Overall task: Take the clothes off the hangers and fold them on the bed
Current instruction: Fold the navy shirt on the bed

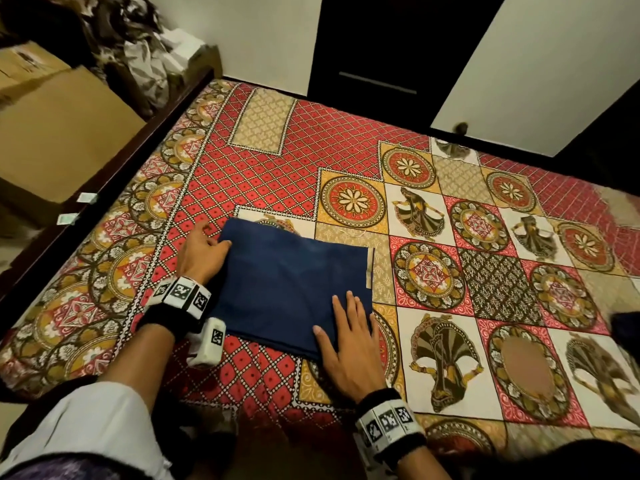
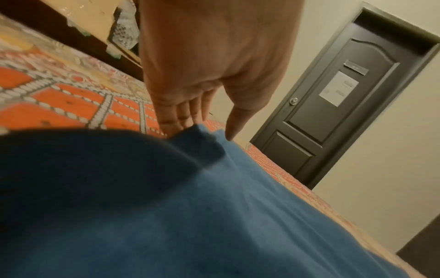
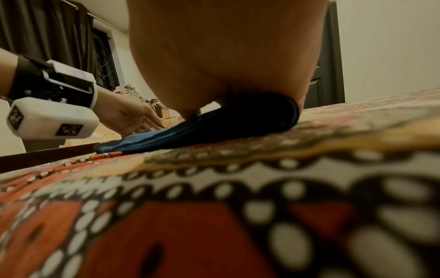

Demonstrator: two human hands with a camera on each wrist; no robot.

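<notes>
A dark blue garment (image 1: 294, 289) lies folded into a flat rectangle on the patterned bedspread (image 1: 491, 282), with a tan strip showing along its right edge. My left hand (image 1: 213, 237) is at its far left corner; the thumb lies on top of the cloth and the straight fingers touch the edge. In the left wrist view the left hand (image 2: 202, 131) has its fingertips (image 2: 173, 124) at a raised corner of the blue garment (image 2: 214, 216). My right hand (image 1: 343, 313) lies flat on the near right corner and presses it down. The right wrist view shows the right hand (image 3: 226, 65) pressing on the garment (image 3: 238, 127).
Cardboard boxes (image 1: 59, 133) and a heap of clothes (image 1: 121, 36) stand beyond the bed's dark wooden frame (image 1: 104, 174) on the left. A dark door (image 1: 381, 46) is behind the bed's far side. A dark item (image 1: 625, 323) lies at the right edge. No hanger is in view.
</notes>
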